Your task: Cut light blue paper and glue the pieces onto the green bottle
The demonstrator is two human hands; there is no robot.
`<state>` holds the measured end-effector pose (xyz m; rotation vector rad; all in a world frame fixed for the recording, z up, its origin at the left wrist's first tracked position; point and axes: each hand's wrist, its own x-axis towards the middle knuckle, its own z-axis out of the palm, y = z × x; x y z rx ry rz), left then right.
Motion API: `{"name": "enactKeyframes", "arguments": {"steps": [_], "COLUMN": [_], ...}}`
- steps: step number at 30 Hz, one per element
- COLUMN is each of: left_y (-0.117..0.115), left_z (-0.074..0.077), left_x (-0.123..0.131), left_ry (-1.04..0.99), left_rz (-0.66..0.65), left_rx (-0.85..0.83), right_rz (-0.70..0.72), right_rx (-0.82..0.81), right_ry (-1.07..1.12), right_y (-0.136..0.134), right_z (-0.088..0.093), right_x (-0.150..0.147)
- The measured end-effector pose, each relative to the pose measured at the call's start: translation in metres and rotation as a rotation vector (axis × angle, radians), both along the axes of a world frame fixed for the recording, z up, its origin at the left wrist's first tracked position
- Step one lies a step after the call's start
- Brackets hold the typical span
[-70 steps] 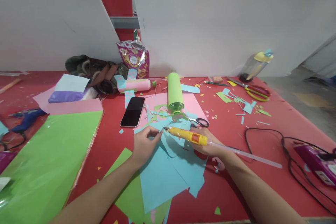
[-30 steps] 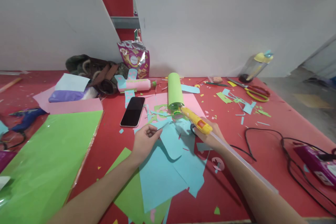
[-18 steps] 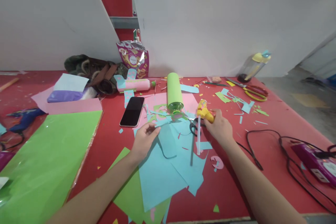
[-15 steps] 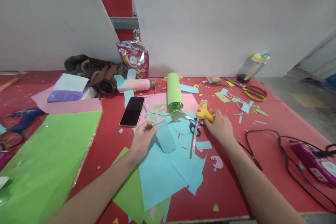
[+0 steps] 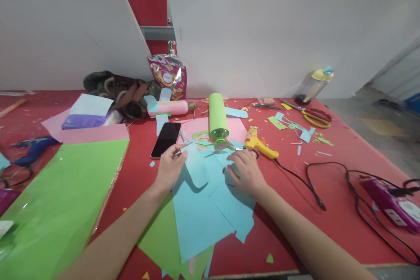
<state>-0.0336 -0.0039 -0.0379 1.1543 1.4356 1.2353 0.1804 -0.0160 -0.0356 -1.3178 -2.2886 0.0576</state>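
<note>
My left hand [image 5: 171, 167] pinches the top edge of a light blue paper cutout [image 5: 196, 168] with a rounded lower end. The cutout is tilted above larger blue sheets [image 5: 203, 227]. My right hand [image 5: 246, 171] hovers over or rests on those sheets, fingers slightly curved and apart, with nothing seen in it. Just beyond it lies a yellow hot glue gun [image 5: 260, 146], its cord trailing right. Scissors under the gun are mostly covered. A bottle wrapped in green paper [image 5: 218, 113] lies ahead, its neck toward me.
A phone [image 5: 166, 139] lies left of the bottle, a pink-wrapped bottle [image 5: 172, 108] behind. Large green sheets [image 5: 72, 183] and a blue glue gun [image 5: 37, 151] are at left. Right are red-yellow scissors [image 5: 316, 118], paper scraps, a clear bottle [image 5: 315, 86] and a purple power strip [image 5: 392, 203].
My right hand has let go of the yellow glue gun, now lying on the table, and moved left over the blue paper. The blue cutout has shifted slightly left with my left hand.
</note>
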Motion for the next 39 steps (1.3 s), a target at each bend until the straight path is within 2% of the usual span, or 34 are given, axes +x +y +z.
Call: {"name": "enactKeyframes", "arguments": {"steps": [5,12,17,21,24,30,34,39], "left_y": [0.003,-0.002,-0.007,-0.011,-0.012,-0.011,-0.012,-0.013], "left_z": [0.007,0.01,0.01,0.009,0.007,0.005,0.006,0.006], "left_x": [-0.005,-0.001,0.004,0.006,0.008,0.008,0.008,0.008], "left_ry": [0.08,0.189,0.318,0.36,0.331,0.249,0.313,0.337], "left_rz": [0.006,-0.044,-0.13,-0.215,-0.274,-0.335,-0.364,-0.365], "left_rx": [0.089,0.194,0.316,0.396,0.37,0.324,0.341,0.373], "right_rz": [0.241,0.351,0.329,0.343,0.336,0.212,0.083,-0.066], "right_rx": [-0.132,-0.344,-0.234,-0.148,-0.187,-0.267,-0.395,-0.453], "right_ry": [-0.054,-0.168,-0.323,-0.352,-0.186,0.092,0.437,0.609], "right_y": [-0.008,-0.008,-0.01,-0.011,-0.011,-0.008,-0.006,-0.004], "right_z": [0.005,0.013,0.002,-0.004,-0.006,-0.004,0.004,0.008], "right_x": [-0.014,-0.01,-0.017,-0.019,-0.015,-0.008,-0.008,-0.009]}}
